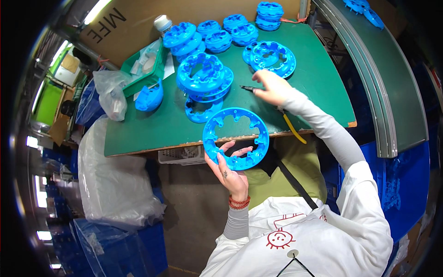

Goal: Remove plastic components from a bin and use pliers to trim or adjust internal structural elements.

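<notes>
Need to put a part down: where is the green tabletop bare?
The widest free patch of tabletop lies between the blue ring pile, the right forearm and the right edge. A smaller one lies front left, below the curved blue part. It is crowded at the back, among blue stacks, and around the nearer ring stack.

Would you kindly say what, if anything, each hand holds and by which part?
The left hand holds a blue ring by its lower left rim. The right hand partly covers a yellow-handled tool; its grip cannot be told.
</notes>
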Demonstrator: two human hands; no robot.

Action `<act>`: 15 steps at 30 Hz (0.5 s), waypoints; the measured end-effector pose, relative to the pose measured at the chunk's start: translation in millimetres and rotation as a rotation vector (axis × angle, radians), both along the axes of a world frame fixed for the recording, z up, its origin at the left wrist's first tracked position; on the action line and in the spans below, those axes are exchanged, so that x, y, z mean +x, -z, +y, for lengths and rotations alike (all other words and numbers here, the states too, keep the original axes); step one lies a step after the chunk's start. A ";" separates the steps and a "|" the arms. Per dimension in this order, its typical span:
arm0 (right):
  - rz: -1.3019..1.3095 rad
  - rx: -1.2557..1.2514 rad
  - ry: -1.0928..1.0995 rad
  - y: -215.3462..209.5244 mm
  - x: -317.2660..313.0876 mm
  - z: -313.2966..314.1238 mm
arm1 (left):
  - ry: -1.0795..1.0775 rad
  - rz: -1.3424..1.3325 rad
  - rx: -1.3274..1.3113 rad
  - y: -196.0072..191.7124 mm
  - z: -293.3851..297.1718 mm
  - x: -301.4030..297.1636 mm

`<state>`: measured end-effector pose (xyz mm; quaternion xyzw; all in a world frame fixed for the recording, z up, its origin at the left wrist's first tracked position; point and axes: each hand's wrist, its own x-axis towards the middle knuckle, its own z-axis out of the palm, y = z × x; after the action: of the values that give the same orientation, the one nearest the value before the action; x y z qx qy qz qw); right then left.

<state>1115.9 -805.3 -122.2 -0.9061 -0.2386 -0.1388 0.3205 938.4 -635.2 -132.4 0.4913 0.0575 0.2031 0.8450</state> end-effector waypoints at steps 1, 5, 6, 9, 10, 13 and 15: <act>-0.116 -0.408 0.103 14.5 3.3 12.9 | 0.002 -0.019 -0.006 -4.1 3.7 -3.3; -0.327 -0.602 0.162 47.0 27.7 26.2 | -0.012 -0.055 -0.018 -20.3 7.4 -10.9; -0.286 -0.531 0.200 47.7 31.0 17.8 | -0.004 -0.066 -0.011 -23.2 7.0 -9.4; -0.336 0.007 0.053 2.6 1.1 1.9 | -0.025 -0.053 -0.004 -28.0 15.6 -14.7; -0.008 0.362 -0.072 -22.5 -21.6 1.5 | -0.024 -0.070 0.017 -28.9 16.9 -15.2; 0.647 0.724 -0.286 -93.6 -100.5 8.1 | 0.006 -0.081 0.030 -34.4 11.6 -17.3; 0.542 0.793 -0.433 -76.1 -117.2 15.5 | 0.106 -0.150 0.067 -35.8 4.8 -17.1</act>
<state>998.6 -789.8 -46.1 -0.6484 -0.2582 0.0904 0.7104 921.2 -630.4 -96.6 0.5049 -0.0387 0.1960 0.8397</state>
